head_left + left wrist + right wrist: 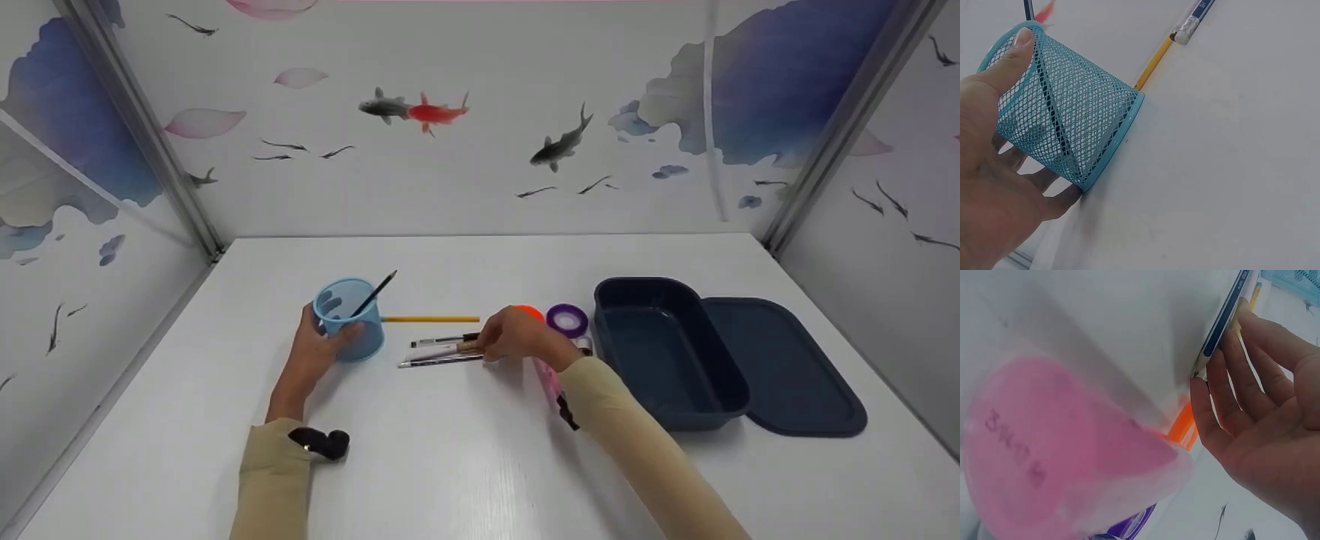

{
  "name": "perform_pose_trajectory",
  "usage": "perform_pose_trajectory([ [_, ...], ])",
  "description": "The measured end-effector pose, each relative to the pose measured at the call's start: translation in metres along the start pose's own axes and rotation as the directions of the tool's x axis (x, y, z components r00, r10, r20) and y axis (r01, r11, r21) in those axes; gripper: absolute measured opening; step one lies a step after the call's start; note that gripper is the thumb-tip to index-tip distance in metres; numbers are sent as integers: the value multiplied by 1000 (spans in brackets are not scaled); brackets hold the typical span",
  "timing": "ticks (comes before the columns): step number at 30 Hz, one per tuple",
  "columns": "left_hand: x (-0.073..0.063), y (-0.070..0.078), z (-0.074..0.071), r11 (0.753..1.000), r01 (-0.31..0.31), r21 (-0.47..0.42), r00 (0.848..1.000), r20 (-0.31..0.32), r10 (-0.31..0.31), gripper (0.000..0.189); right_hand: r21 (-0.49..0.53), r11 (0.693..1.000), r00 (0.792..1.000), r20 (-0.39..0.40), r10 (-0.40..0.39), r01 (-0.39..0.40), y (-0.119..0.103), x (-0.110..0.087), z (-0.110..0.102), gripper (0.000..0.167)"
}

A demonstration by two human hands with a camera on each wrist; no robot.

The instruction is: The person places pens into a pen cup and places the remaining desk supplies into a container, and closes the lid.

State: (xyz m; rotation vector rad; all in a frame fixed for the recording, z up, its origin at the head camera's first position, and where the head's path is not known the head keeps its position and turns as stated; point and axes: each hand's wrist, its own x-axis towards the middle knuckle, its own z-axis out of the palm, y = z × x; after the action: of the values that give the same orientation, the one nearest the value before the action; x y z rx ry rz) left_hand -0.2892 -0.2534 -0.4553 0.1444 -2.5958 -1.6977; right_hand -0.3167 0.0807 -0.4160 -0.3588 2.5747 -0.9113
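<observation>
A light blue mesh pen holder (364,341) is gripped by my left hand (319,349), thumb at its rim and fingers around the far side. A dark pencil (377,291) leans inside it, point up. My right hand (517,335) pinches the tan end of a white pen-like stick (435,352), whose exact kind I cannot tell. Beside that stick lie a clear pen with black parts (442,341) and a dark blue pencil (1224,320) with a white eraser, close to the right fingertips. Farther back, a yellow pencil (431,319) lies by the holder's base.
Right of the hand are an orange roll (531,312), a purple tape roll (568,321) and a pink object (1061,450), blurred in the right wrist view. A dark blue box (652,360) stands farther right, its flat lid (795,367) beside it. Patterned walls enclose the table.
</observation>
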Motion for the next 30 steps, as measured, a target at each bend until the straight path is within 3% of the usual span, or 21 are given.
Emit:
perform_pose_trajectory([
  [11,-1,-1,-1,999,-24,-33,1000,17,24,101,-71,997,999,-32,4,-6,2,1,3,18],
  [19,0,-2,-1,998,-27,-49,1000,15,27,103,-131,989,998,17,-59,61,3,0,0,16],
  [30,2,-7,-1,999,-26,-38,1000,10,27,103,-189,977,994,74,-86,99,-10,-4,-13,18],
])
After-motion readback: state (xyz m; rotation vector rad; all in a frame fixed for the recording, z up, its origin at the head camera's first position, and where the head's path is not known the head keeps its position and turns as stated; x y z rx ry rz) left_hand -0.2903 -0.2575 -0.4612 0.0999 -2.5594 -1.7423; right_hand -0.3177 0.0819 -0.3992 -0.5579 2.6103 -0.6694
